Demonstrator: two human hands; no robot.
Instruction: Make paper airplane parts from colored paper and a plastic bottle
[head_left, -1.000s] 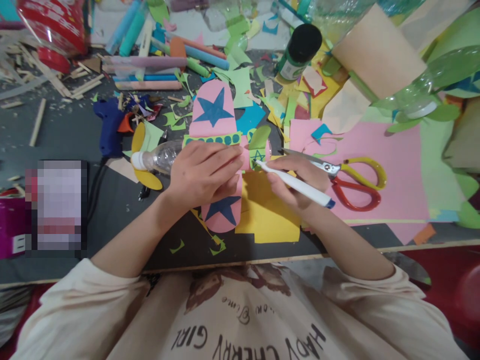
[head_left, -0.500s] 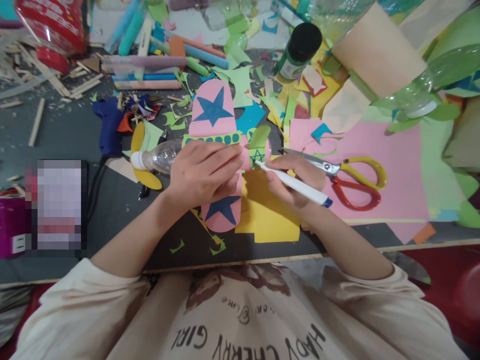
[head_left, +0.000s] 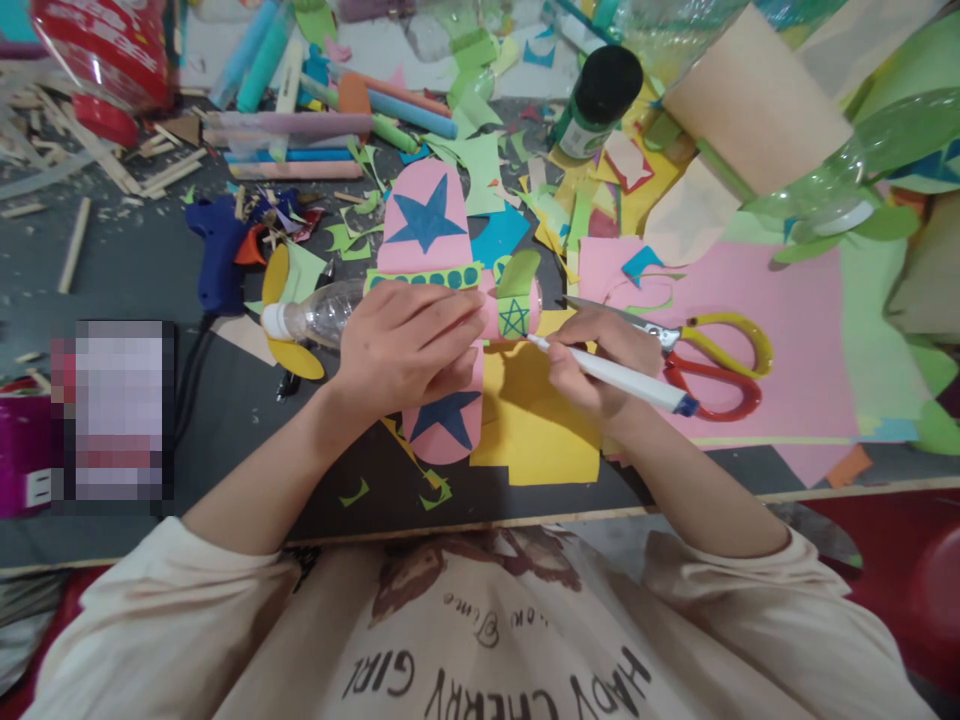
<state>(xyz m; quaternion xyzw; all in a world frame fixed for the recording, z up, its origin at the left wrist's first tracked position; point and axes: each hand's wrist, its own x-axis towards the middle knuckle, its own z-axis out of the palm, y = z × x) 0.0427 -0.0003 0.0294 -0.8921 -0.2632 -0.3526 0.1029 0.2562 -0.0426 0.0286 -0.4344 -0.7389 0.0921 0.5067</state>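
We judge the winged bottle [head_left: 424,277] light and easily dented, best held mid-body, where our left hand [head_left: 412,340] clasps it while our right hand [head_left: 607,350] grips a marker [head_left: 626,376].

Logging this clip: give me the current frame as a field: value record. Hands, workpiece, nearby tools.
left_hand: left hand over bottle; grip underneath hidden
right_hand: right hand holds white marker
marker_tip: by drawn star; contact unclear
workpiece: bottle with white cap, yellow blades, pink wings, blue stars
scissors: scissors, yellow and red handles, on pink sheet
glue_gun: blue glue gun, left of wings
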